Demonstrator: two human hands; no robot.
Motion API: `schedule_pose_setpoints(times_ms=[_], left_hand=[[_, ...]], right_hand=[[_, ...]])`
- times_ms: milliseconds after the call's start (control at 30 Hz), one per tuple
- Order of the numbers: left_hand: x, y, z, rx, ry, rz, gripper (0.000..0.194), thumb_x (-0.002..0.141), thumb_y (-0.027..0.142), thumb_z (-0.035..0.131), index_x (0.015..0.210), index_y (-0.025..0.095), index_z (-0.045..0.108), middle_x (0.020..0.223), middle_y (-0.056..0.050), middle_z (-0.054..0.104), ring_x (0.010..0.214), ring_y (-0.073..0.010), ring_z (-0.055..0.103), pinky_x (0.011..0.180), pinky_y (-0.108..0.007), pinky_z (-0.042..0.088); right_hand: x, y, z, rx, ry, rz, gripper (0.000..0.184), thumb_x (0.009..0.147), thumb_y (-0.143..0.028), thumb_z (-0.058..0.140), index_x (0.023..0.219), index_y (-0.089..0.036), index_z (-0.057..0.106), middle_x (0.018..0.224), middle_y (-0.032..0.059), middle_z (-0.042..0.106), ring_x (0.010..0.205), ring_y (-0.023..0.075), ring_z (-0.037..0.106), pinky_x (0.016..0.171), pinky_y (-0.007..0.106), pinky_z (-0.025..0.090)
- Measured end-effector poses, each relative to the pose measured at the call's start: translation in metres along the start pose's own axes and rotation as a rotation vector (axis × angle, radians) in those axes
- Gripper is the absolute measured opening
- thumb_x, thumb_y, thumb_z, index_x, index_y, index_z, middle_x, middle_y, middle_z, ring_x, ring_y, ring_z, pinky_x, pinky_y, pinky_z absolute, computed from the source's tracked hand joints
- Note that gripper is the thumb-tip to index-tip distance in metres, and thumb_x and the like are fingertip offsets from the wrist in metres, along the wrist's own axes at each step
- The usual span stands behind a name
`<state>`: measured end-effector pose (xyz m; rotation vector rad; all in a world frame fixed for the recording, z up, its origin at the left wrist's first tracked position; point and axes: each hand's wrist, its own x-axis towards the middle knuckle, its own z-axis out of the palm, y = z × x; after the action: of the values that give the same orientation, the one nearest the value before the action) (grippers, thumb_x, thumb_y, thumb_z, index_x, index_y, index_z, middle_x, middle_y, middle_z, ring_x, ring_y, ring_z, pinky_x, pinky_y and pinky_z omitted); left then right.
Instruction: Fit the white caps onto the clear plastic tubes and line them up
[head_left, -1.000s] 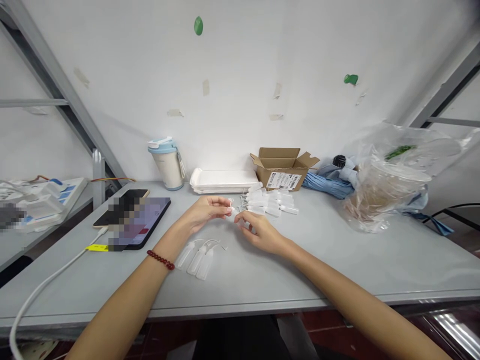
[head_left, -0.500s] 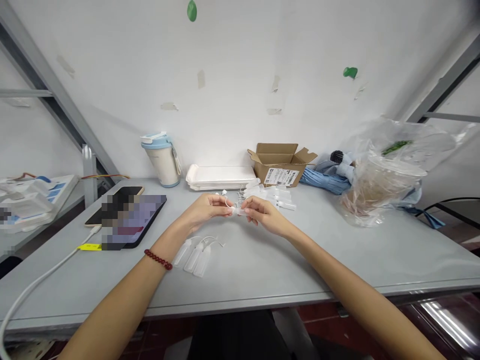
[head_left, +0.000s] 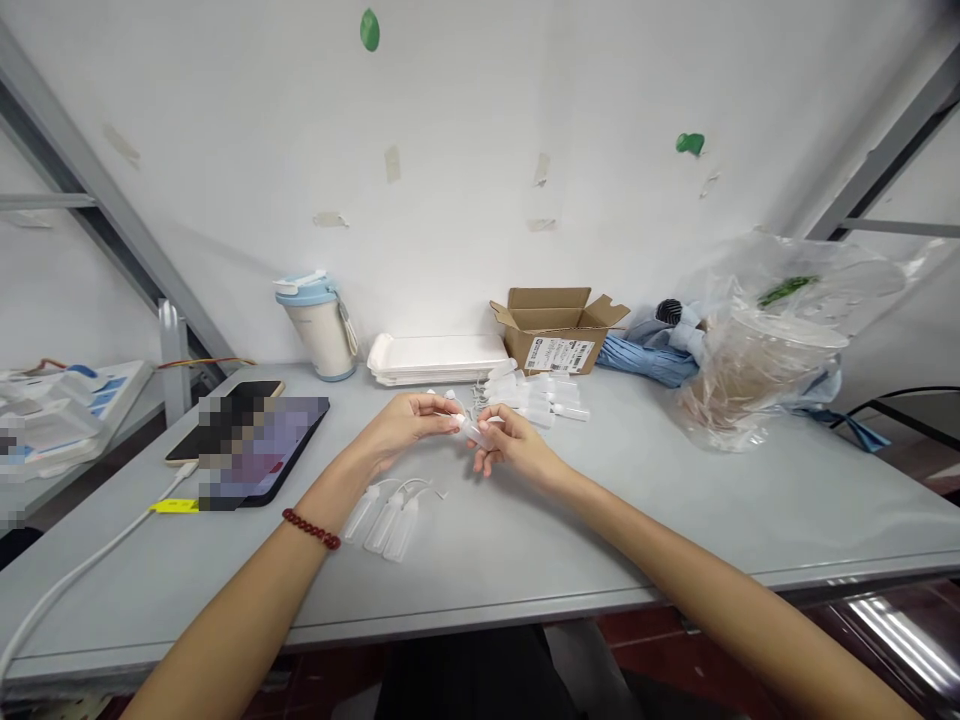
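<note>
A small translucent plastic bottle is held between both hands above the desk. My left hand pinches its white neck end between thumb and fingers. My right hand grips the body of the same bottle, which lies tilted down to the right. Fingers cover parts of the bottle. Close to my left wrist, three similar bottles with thin white curved tubes lie side by side. Just behind my hands is a pile of more such bottles.
Behind the pile stand an open cardboard box and a stack of white trays. A cream tumbler is at the back left, two phones nearer. On the right are a plastic-wrapped container and a blue folded umbrella.
The bottle in my hands has turned, and more of its body shows, slanting down to the right. My right hand has moved slightly lower. The camera view has shifted a little.
</note>
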<state>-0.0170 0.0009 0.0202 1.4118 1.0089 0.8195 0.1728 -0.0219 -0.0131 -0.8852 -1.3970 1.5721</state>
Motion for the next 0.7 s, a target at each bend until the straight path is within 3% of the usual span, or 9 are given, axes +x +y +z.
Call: schedule_pose_setpoints(times_ms=[133,300,500,700], left_hand=[[0.0005,0.0000,0.0032,-0.064,0.001,0.003,0.024,0.066,0.033,0.075,0.083,0.016,0.071,0.088,-0.005,0.068,0.082,-0.0165,0.062,0.086,-0.034,0.047],[-0.0009,0.0009,0.0040,0.022,0.011,-0.011,0.027,0.066,0.036,0.075,0.082,0.016,0.071,0.080,-0.005,0.067,0.071,-0.0153,0.060,0.078,-0.034,0.049],[-0.0019,0.0021,0.0001,0.083,0.015,0.024,0.026,0.061,0.029,0.076,0.082,0.016,0.069,0.089,-0.006,0.067,0.086,-0.0192,0.061,0.084,-0.034,0.046],[-0.0006,0.0009,-0.0016,0.030,-0.023,0.054,0.034,0.057,0.021,0.076,0.090,0.017,0.065,0.093,-0.004,0.066,0.089,-0.0170,0.060,0.088,-0.033,0.044]], right_hand=[[0.0001,0.0011,0.0017,0.031,0.014,-0.012,0.029,0.082,-0.043,0.058,0.086,-0.021,0.040,0.072,-0.0016,0.061,0.052,0.0105,0.061,0.047,0.024,0.048],[-0.0006,0.0055,0.0065,0.057,0.016,-0.031,0.032,0.080,-0.045,0.059,0.085,-0.021,0.040,0.071,-0.0031,0.060,0.049,0.0103,0.060,0.045,0.023,0.048],[-0.0008,0.0084,0.0062,0.100,0.016,-0.008,0.032,0.079,-0.044,0.061,0.085,-0.020,0.040,0.072,-0.0023,0.062,0.050,0.0105,0.061,0.046,0.023,0.048],[-0.0019,0.0040,0.0048,0.108,0.021,0.003,0.032,0.078,-0.044,0.062,0.084,-0.021,0.040,0.072,-0.0012,0.063,0.051,0.0107,0.060,0.046,0.024,0.048]])
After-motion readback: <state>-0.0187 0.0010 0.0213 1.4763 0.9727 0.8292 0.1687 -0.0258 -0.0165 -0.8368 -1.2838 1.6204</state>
